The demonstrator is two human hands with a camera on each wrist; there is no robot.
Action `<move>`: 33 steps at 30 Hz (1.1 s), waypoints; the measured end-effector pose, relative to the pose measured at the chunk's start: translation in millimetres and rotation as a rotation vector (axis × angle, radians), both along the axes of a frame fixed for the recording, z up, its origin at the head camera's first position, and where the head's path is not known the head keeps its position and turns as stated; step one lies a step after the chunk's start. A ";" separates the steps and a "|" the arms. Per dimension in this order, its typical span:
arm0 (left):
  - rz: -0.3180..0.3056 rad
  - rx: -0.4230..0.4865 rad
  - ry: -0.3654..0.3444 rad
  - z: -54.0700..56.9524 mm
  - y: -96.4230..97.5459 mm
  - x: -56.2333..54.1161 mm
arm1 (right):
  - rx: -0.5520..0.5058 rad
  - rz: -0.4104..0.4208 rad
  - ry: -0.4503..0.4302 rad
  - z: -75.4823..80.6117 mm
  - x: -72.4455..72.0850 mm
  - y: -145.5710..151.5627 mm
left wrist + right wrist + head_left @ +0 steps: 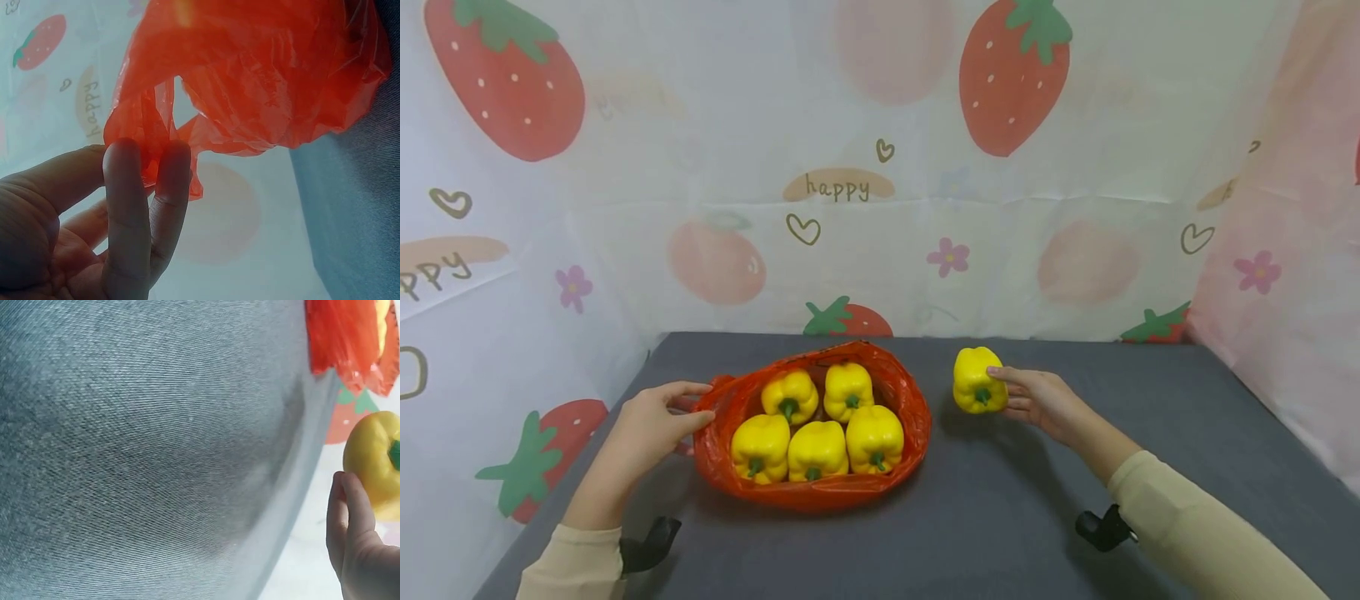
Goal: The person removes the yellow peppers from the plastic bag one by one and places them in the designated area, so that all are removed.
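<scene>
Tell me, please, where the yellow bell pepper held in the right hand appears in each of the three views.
Head: the held yellow bell pepper is right of centre, below mid-height.
Left wrist: not in this picture.
Right wrist: at the right edge, partly cut off, above the fingers.
Shared landmark: the red plastic bag, visible in all three.

Bright head view — soft shadows on table (985, 542).

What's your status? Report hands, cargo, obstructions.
Left hand pinching edge of red plastic bag. Right hand holding lobed yellow bell pepper above grey table. Five similar peppers in bag. No obstruction visible between pepper and bag.
</scene>
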State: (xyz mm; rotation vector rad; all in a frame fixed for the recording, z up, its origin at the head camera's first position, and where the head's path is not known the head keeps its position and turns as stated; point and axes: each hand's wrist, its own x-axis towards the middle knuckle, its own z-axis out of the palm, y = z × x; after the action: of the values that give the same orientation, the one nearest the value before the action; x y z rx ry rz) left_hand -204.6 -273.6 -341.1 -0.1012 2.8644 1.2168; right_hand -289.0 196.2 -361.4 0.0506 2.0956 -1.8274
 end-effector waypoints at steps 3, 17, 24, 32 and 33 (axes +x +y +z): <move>0.001 -0.001 -0.003 0.4 0.3 -0.4 | 0.005 0.001 -0.005 -3.0 -1.8 0.4; -0.001 0.001 0.004 1.9 -0.8 -0.2 | 0.054 0.016 -0.022 -11.5 -8.6 4.7; 0.002 0.002 0.003 2.9 -0.2 0.0 | 0.072 0.032 -0.031 -17.9 -10.0 6.7; 0.007 -0.011 -0.009 3.3 0.9 0.4 | 0.065 0.042 -0.045 -22.6 -9.9 7.4; 0.008 -0.013 -0.011 3.3 0.8 0.3 | 0.063 0.044 -0.047 -22.9 -9.9 7.3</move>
State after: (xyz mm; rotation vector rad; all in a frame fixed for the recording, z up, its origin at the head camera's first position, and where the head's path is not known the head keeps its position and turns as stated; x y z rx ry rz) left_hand -204.4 -272.8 -337.8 -0.1189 2.8652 1.1951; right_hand -298.9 203.5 -384.3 0.0618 2.1049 -1.7188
